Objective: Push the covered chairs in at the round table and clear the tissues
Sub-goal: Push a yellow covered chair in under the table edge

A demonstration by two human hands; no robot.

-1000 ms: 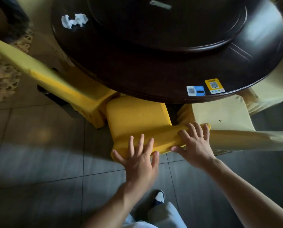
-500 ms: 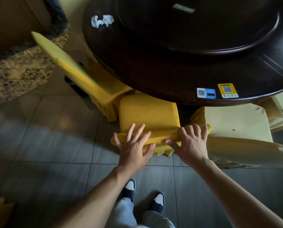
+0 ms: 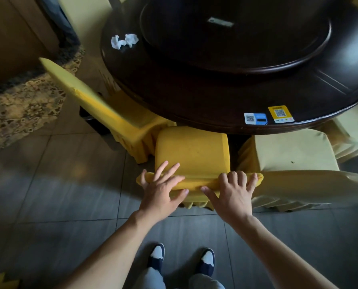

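A yellow-covered chair (image 3: pixel 192 151) stands before me, its seat front under the edge of the dark round table (image 3: pixel 194 97). My left hand (image 3: pixel 163 185) presses on the left end of the chair's backrest top with spread, straight fingers. My right hand (image 3: pixel 233 188) grips the right end, fingers curled over the top edge and thumb stretched along the near side. Two crumpled white tissues (image 3: pixel 124 41) lie on the table's far left rim, away from both hands.
Another yellow-covered chair (image 3: pixel 103 105) stands angled at the left, a pale-covered chair (image 3: pixel 288 153) close on the right. A raised turntable (image 3: pixel 236 38) fills the table's middle; two QR stickers (image 3: pixel 255 118) sit near its edge. A patterned rug (image 3: pixel 24 101) lies left on the tiled floor.
The chair has slid forward towards the table with both hands staying on its backrest. My right fingers have curled further over the top edge.
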